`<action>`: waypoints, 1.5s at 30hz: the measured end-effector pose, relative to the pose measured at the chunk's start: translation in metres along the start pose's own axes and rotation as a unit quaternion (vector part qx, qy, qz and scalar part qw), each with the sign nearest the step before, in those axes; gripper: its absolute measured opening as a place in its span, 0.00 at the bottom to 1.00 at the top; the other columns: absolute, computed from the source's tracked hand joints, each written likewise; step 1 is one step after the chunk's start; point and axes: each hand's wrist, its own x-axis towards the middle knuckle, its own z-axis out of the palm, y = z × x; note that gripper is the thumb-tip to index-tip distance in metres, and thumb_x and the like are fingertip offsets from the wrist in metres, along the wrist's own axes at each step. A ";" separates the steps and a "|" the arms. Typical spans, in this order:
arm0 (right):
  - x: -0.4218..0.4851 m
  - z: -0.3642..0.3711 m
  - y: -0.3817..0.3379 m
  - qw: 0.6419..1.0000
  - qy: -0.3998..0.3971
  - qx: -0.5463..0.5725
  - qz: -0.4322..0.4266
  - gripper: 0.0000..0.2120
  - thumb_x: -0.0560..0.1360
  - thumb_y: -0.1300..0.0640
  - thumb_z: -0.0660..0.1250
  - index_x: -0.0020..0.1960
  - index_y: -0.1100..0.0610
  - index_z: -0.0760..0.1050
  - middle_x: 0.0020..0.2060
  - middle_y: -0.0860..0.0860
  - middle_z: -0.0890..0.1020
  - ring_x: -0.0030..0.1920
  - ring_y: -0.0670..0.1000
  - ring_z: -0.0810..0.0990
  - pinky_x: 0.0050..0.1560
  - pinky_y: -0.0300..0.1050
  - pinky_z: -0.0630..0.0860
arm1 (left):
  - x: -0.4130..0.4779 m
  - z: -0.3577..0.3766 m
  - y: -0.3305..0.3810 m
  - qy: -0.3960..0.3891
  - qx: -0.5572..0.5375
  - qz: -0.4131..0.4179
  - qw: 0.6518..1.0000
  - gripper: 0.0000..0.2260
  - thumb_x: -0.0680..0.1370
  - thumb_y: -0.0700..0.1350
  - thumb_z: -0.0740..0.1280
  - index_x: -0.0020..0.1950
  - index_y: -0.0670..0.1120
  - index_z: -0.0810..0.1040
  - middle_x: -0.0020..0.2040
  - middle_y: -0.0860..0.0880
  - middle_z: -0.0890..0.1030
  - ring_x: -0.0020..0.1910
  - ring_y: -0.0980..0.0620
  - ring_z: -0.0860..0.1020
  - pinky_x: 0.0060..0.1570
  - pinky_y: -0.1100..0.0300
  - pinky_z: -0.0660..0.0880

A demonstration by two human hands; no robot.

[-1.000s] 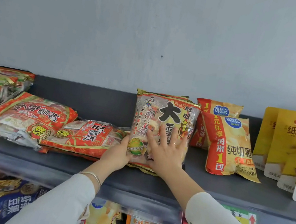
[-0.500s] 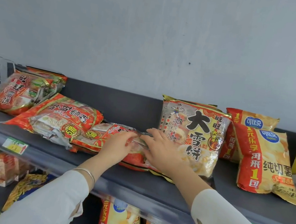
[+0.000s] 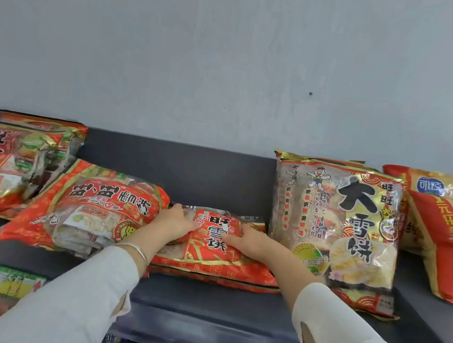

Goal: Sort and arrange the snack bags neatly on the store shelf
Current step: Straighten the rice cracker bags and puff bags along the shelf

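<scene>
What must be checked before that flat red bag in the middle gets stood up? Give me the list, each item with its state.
1. Both hands on the flat red bag: ok, left hand at its left end, right hand on its right half.
2. Grip secure: cannot tell; whether either hand curls under the bag is hidden.
3. Room behind it: ok, the bare shelf back panel shows there.
4. Left neighbour out of the way: not ok, the tilted red bag crowds the left hand.
5. Right neighbour steady: ok, the big upright bag stands upright.
</scene>
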 end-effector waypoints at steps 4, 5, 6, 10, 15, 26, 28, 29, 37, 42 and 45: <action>0.001 0.001 0.002 0.996 0.006 0.080 0.035 0.34 0.77 0.39 0.61 0.76 0.53 0.55 0.70 0.54 0.70 0.67 0.57 0.71 0.68 0.51 0.65 | 0.014 -0.009 -0.003 -0.046 -0.073 -0.039 0.996 0.34 0.77 0.53 0.65 0.76 0.40 0.54 0.74 0.41 0.62 0.71 0.41 0.64 0.66 0.49 0.65; 0.002 0.002 0.004 0.994 0.013 0.104 0.043 0.35 0.76 0.39 0.63 0.76 0.53 0.55 0.69 0.53 0.71 0.67 0.56 0.72 0.68 0.51 0.65 | 0.015 -0.011 -0.003 -0.061 -0.082 -0.045 0.994 0.35 0.77 0.54 0.65 0.76 0.41 0.53 0.74 0.41 0.61 0.71 0.41 0.63 0.66 0.48 0.64; 0.004 0.004 0.005 0.991 0.022 0.121 0.053 0.38 0.74 0.38 0.64 0.76 0.53 0.55 0.69 0.53 0.71 0.66 0.56 0.72 0.69 0.51 0.66 | 0.017 -0.011 -0.003 -0.073 -0.089 -0.050 0.992 0.35 0.77 0.55 0.65 0.76 0.43 0.52 0.74 0.41 0.60 0.72 0.40 0.63 0.67 0.48 0.64; 0.011 0.012 0.008 0.983 0.054 0.152 0.085 0.42 0.72 0.34 0.64 0.77 0.52 0.52 0.70 0.54 0.69 0.67 0.57 0.72 0.69 0.54 0.67 | 0.021 -0.005 -0.006 -0.066 -0.163 -0.025 0.984 0.32 0.77 0.50 0.67 0.75 0.46 0.55 0.71 0.42 0.66 0.68 0.41 0.68 0.63 0.48 0.68; 0.014 0.011 0.004 0.957 0.110 0.265 0.050 0.41 0.75 0.39 0.65 0.78 0.51 0.48 0.71 0.53 0.69 0.67 0.57 0.72 0.68 0.52 0.67 | 0.021 -0.020 -0.001 -0.010 -0.231 0.110 0.967 0.30 0.76 0.38 0.67 0.74 0.50 0.59 0.68 0.47 0.71 0.60 0.46 0.74 0.56 0.57 0.73; 0.022 -0.002 -0.024 0.796 0.143 0.585 0.066 0.40 0.69 0.50 0.76 0.74 0.53 0.57 0.59 0.57 0.78 0.52 0.59 0.82 0.51 0.58 0.79 | 0.003 -0.055 -0.029 0.131 -0.312 0.261 0.904 0.29 0.77 0.38 0.66 0.72 0.57 0.60 0.69 0.56 0.67 0.65 0.59 0.66 0.57 0.59 0.73; 0.023 -0.003 -0.033 0.797 0.142 0.586 0.033 0.28 0.71 0.55 0.74 0.67 0.57 0.66 0.53 0.57 0.82 0.47 0.57 0.85 0.48 0.57 0.81 | 0.004 -0.058 -0.033 0.157 -0.346 0.233 0.895 0.30 0.76 0.39 0.67 0.72 0.58 0.59 0.71 0.53 0.67 0.68 0.53 0.68 0.63 0.48 0.72; 0.023 -0.004 -0.038 0.795 0.155 0.586 0.011 0.24 0.72 0.56 0.74 0.64 0.58 0.69 0.51 0.56 0.83 0.45 0.56 0.85 0.46 0.56 0.82 | 0.004 -0.059 -0.034 0.174 -0.351 0.226 0.892 0.29 0.76 0.42 0.67 0.73 0.58 0.58 0.71 0.52 0.67 0.68 0.51 0.68 0.63 0.45 0.71; 0.005 -0.036 -0.064 0.804 0.391 0.436 -0.102 0.24 0.75 0.54 0.70 0.67 0.56 0.65 0.57 0.49 0.75 0.56 0.48 0.75 0.57 0.48 0.73 | 0.009 -0.060 -0.006 0.270 -0.218 0.191 0.918 0.34 0.78 0.51 0.65 0.77 0.56 0.47 0.75 0.47 0.58 0.73 0.44 0.61 0.68 0.44 0.62; 0.010 -0.036 -0.050 0.792 0.469 0.379 -0.101 0.21 0.78 0.57 0.66 0.67 0.55 0.64 0.62 0.53 0.76 0.61 0.56 0.76 0.61 0.57 0.73 | 0.019 -0.038 0.001 0.129 -0.084 0.187 0.970 0.37 0.77 0.50 0.66 0.77 0.57 0.44 0.75 0.44 0.52 0.73 0.40 0.59 0.71 0.48 0.58; 0.033 -0.025 -0.030 0.864 0.344 0.367 -0.035 0.21 0.81 0.59 0.59 0.73 0.55 0.60 0.66 0.58 0.73 0.63 0.60 0.74 0.62 0.57 0.73 | 0.020 -0.022 -0.007 0.062 -0.050 0.186 0.979 0.35 0.78 0.49 0.65 0.77 0.55 0.46 0.77 0.47 0.49 0.75 0.43 0.56 0.71 0.51 0.56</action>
